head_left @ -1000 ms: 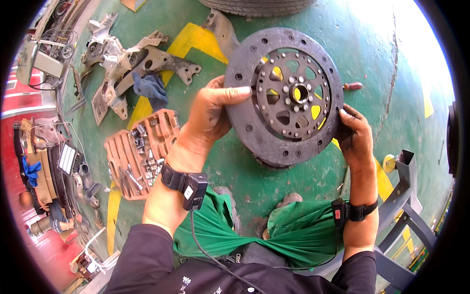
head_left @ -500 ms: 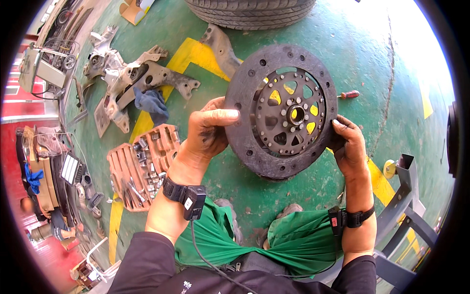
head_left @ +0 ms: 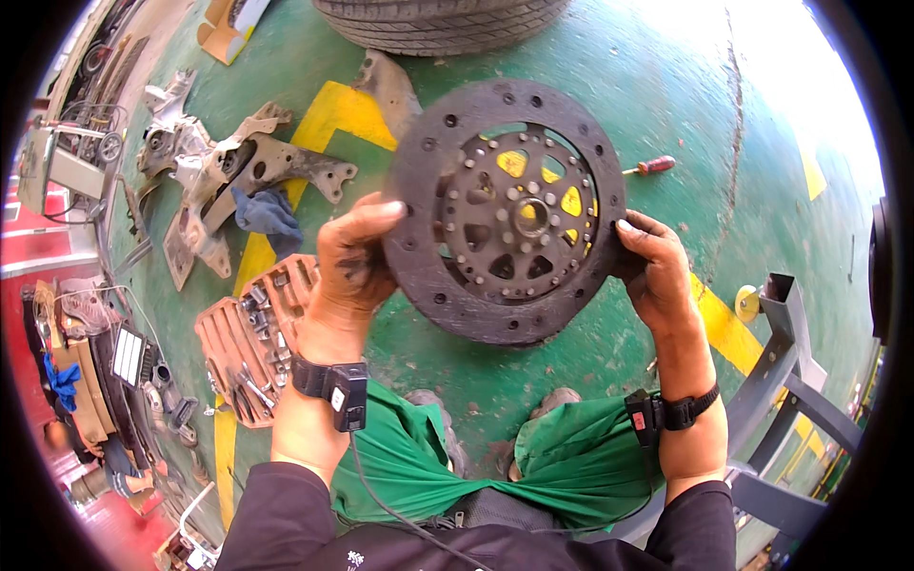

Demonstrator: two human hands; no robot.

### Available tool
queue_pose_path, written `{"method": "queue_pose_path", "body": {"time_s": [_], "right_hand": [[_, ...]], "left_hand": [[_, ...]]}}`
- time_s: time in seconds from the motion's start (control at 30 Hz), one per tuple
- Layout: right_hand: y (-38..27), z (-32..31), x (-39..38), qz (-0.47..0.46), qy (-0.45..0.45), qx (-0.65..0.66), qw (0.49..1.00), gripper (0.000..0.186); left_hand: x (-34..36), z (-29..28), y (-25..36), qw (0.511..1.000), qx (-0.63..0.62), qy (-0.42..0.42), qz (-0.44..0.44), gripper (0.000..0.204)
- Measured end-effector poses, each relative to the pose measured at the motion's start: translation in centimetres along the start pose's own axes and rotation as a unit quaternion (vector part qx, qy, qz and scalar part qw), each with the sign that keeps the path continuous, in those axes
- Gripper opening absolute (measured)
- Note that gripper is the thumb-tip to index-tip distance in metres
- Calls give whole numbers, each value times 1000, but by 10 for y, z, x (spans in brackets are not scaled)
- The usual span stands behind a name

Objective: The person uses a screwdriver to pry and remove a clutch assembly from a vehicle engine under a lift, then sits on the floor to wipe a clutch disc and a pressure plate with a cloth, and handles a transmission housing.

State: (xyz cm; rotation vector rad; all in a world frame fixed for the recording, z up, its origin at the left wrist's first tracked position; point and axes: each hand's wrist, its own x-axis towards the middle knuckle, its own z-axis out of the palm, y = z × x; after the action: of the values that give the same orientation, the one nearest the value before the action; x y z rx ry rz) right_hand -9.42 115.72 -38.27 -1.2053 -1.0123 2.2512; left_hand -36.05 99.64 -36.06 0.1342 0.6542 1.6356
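Between my two hands I hold up a dark clutch disc (head_left: 424,271), with rivets and a splined hub at its centre. My left hand (head_left: 357,252) grips its left rim, thumb on the upper face and fingers behind, mostly hidden. On the right rim my right hand (head_left: 657,266) pinches with the thumb in front; its other fingers curl beneath. Black grime marks both hands. Green floor and yellow paint show through the disc's openings.
An open orange tool case (head_left: 224,333) lies left on the floor. Beyond it are a metal subframe (head_left: 214,171) and a blue rag (head_left: 269,219). A tyre (head_left: 443,27) lies at the far side. A screwdriver (head_left: 655,166) is right of the disc, near a grey metal frame (head_left: 790,324).
Both hands have shifted the clutch disc leftward, and it now faces me a little differently. My left hand moved further than my right. Both grips stay in place.
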Motion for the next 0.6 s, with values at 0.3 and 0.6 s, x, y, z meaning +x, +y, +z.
{"method": "queue_pose_path", "body": {"time_s": [0.3, 0.6], "right_hand": [[-2, -1, -2, 17, -62, 72, 995, 31], [-5, 0, -10, 16, -113, 98, 989, 35]], "left_hand": [[2, -5, 5, 994, 25, 87, 56, 25], [8, -36, 4, 994, 16, 87, 62, 25]]}}
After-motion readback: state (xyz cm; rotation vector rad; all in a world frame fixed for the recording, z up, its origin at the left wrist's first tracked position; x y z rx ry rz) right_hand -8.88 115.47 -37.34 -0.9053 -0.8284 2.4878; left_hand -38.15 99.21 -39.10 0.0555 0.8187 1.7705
